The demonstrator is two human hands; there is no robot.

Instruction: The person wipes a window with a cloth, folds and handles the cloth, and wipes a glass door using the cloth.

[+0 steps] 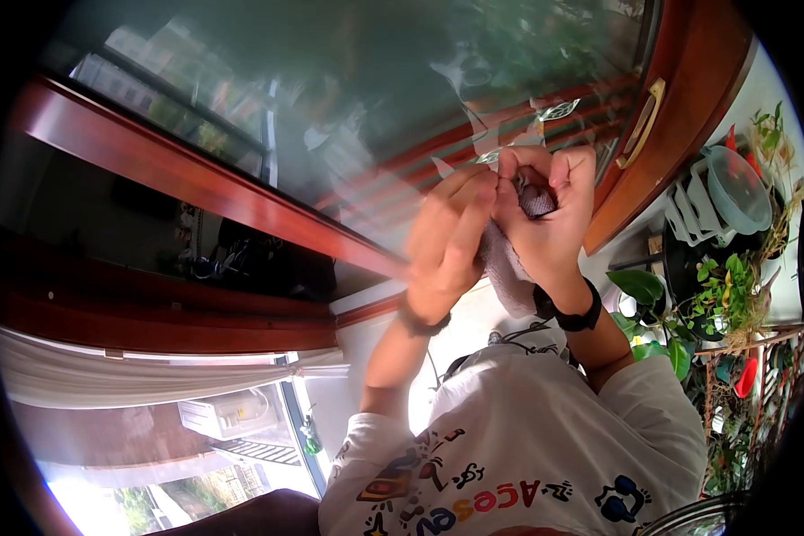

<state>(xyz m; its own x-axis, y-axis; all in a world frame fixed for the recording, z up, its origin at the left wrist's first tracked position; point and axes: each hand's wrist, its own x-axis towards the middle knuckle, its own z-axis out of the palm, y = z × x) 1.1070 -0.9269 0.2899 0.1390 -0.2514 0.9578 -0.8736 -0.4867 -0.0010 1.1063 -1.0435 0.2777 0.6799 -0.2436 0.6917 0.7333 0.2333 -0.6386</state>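
Note:
A greyish-mauve cloth (506, 275) is bunched between my hands and hangs down from them. My right hand (552, 210) is curled around the bundled upper part of it, the thumb and fingers closing on the folds. My left hand (448, 237) is pressed against the cloth's left side, fingers together and pinching near its top edge; it is slightly blurred. Both hands are raised in front of a large glass pane (348, 107), which reflects railings and greenery. I cannot tell whether the hands touch the glass.
A reddish wooden frame (196, 174) borders the pane, with a brass-coloured handle (643, 123) on its right stile. Potted plants (728, 290) and a translucent basin (739, 190) stand at right. A white curtain (152, 368) hangs at lower left.

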